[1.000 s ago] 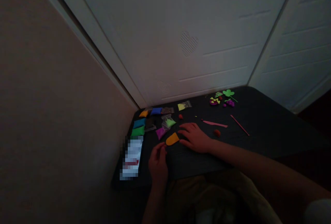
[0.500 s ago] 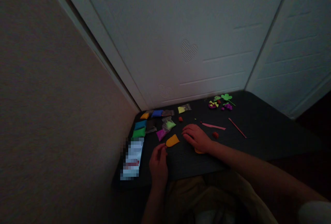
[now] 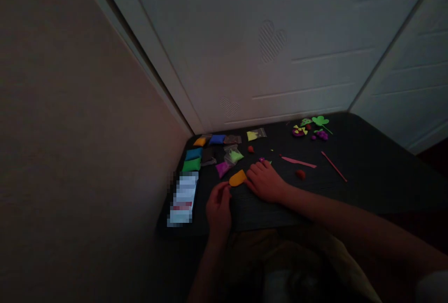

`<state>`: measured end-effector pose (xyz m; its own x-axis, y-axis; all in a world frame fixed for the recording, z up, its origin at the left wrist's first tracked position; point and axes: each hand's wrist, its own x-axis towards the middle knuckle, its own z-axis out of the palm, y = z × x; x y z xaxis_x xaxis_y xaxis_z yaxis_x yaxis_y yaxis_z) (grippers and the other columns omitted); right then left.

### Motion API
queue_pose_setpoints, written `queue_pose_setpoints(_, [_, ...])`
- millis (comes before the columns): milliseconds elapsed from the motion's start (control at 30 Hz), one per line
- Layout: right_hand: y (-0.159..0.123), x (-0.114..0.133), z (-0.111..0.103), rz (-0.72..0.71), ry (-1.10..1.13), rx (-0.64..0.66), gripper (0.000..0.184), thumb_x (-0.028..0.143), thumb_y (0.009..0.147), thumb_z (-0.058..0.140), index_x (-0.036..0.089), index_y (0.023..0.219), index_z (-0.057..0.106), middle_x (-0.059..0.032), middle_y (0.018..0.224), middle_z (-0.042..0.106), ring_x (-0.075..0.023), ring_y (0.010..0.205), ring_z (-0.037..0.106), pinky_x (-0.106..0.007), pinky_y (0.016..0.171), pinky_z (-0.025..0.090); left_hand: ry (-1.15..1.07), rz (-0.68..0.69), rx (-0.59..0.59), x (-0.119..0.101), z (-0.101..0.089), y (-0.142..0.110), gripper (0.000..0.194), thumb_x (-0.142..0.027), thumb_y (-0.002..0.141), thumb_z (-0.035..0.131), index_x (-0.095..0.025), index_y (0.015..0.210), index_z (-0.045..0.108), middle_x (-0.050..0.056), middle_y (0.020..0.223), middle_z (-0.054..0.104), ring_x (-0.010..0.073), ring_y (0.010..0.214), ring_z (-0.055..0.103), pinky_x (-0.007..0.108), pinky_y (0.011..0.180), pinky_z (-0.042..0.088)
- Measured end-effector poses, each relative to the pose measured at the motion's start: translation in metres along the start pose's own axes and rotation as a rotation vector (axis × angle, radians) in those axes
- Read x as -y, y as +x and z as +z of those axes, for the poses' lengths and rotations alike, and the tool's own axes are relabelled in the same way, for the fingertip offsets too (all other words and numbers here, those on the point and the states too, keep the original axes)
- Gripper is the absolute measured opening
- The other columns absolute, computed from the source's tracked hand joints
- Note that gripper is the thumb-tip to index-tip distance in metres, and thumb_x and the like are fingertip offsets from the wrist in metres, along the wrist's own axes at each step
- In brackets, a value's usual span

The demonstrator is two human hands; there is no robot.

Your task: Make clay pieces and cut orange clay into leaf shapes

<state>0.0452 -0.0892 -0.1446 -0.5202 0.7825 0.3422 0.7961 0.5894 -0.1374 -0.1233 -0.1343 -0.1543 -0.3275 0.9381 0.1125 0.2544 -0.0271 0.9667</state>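
Note:
An orange flat piece (image 3: pixel 238 178), rounded at its left end, lies on the dark table in front of me. The fingers of my left hand (image 3: pixel 220 210) are curled together, their tips at the piece's rounded end. My right hand (image 3: pixel 266 182) rests palm down with its fingers spread a little, its thumb side by the other end of the piece. A small purple thing (image 3: pixel 262 159) shows just past the right fingertips, with a bit of green beside it. Whatever is under the right palm is hidden.
At the left are a phone (image 3: pixel 184 199) and several bags of coloured clay (image 3: pixel 192 164). Right of my hand lie a red lump (image 3: pixel 300 174), a pink knife (image 3: pixel 299 162) and a pink stick (image 3: pixel 334 167). Small purple, yellow and green shapes (image 3: pixel 299 131) sit at the back.
My right hand has shifted left towards the orange piece, and the purple thing now shows beyond its fingers. The orange patch under that hand is no longer visible. The view has tilted slightly.

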Motion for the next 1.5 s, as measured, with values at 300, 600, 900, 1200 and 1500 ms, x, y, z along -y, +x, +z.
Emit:
queue_pose_setpoints(300, [0.001,-0.009,-0.002,0.026,0.011,0.019,0.035,0.048,0.09,0.039,0.017,0.089,0.057,-0.0078,0.089,0.061,-0.0219,0.087,0.053,-0.038,0.086,0.034,-0.036,0.027,-0.019,0.004,0.0,0.001,0.025,-0.033,0.079,0.055,-0.017,0.097,0.063,0.003,0.084,0.063,0.0127,0.069,0.055,0.025,0.065,0.045])
queue_pose_setpoints(600, [0.015,-0.019,-0.015,0.087,0.007,-0.043,0.036,0.043,0.094,0.031,0.016,0.093,0.055,-0.0096,0.094,0.06,-0.0231,0.089,0.051,-0.036,0.077,0.034,-0.062,0.009,-0.024,0.006,0.001,0.002,0.025,-0.033,0.079,0.057,-0.018,0.098,0.063,0.002,0.084,0.064,0.011,0.068,0.054,0.023,0.064,0.044])
queue_pose_setpoints(900, [0.01,-0.006,0.004,0.025,0.076,0.063,0.042,0.049,0.09,0.036,0.013,0.096,0.057,-0.0158,0.098,0.057,-0.0298,0.093,0.046,-0.047,0.086,0.029,-0.056,-0.014,-0.006,0.003,0.003,-0.001,0.024,-0.029,0.079,0.058,-0.019,0.1,0.063,0.002,0.088,0.063,0.0102,0.07,0.055,0.023,0.068,0.045])
queue_pose_setpoints(1200, [0.013,-0.027,-0.001,0.13,0.217,-0.093,0.035,0.044,0.093,0.032,0.017,0.089,0.055,-0.0059,0.09,0.056,-0.018,0.085,0.049,-0.03,0.077,0.038,-0.074,-0.026,-0.036,0.003,0.002,0.001,0.025,-0.028,0.077,0.058,-0.019,0.1,0.062,0.002,0.089,0.063,0.0101,0.069,0.054,0.022,0.066,0.044])
queue_pose_setpoints(1500, [-0.014,-0.028,-0.012,0.178,0.201,-0.123,0.032,0.038,0.093,0.034,0.016,0.097,0.057,-0.0098,0.094,0.059,-0.0217,0.089,0.05,-0.035,0.08,0.034,-0.066,-0.054,-0.022,0.001,0.003,0.002,0.027,-0.03,0.078,0.058,-0.019,0.102,0.062,0.002,0.088,0.063,0.0107,0.07,0.055,0.022,0.067,0.045])
